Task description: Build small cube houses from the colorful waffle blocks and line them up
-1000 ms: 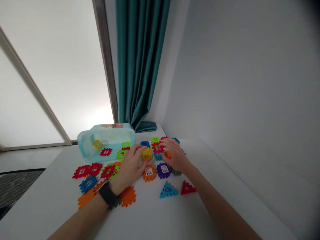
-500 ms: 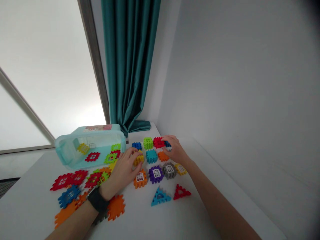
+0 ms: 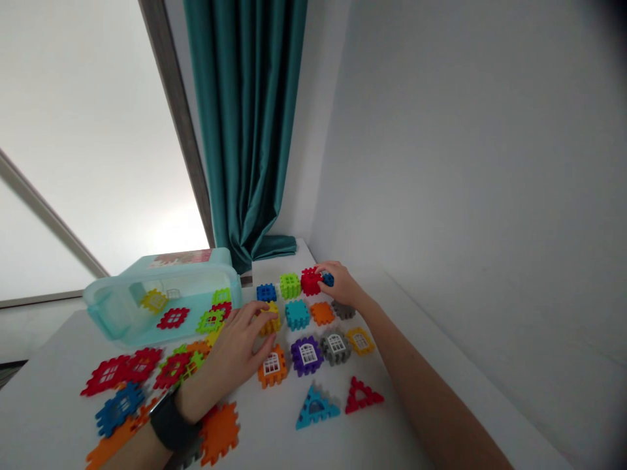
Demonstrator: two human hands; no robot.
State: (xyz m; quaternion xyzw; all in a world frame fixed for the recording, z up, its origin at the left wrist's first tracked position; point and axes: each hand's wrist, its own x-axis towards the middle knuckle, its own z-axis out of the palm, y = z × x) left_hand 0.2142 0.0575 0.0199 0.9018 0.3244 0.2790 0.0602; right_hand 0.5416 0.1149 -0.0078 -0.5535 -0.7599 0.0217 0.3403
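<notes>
My left hand (image 3: 240, 343), with a dark watch at the wrist, reaches over a yellow toothed block (image 3: 270, 321). Its fingers are spread loosely, the fingertips at the block's top and the thumb in front. My right hand (image 3: 343, 286) is at the far row, thumb and fingers curled around a small blue block (image 3: 328, 279), fingertips against a red block (image 3: 311, 282). A green block (image 3: 290, 286) and another blue block (image 3: 266, 292) continue that row. Nearer lie a teal block (image 3: 297, 314), an orange block (image 3: 322, 313) and a grey block (image 3: 343, 309), partly under my right wrist.
A clear teal bin (image 3: 112, 326) lies at the left with several pieces inside. Loose red, blue and orange pieces are by my left forearm. Several window blocks, a blue triangle (image 3: 316, 408) and a red triangle (image 3: 362, 395) lie in front. A wall (image 3: 465, 196) rises at right.
The view has shifted slightly, and the blocks appear a little lower and larger. My left thumb sits slightly farther from the yellow block. The grey block behind my right wrist now shows.
</notes>
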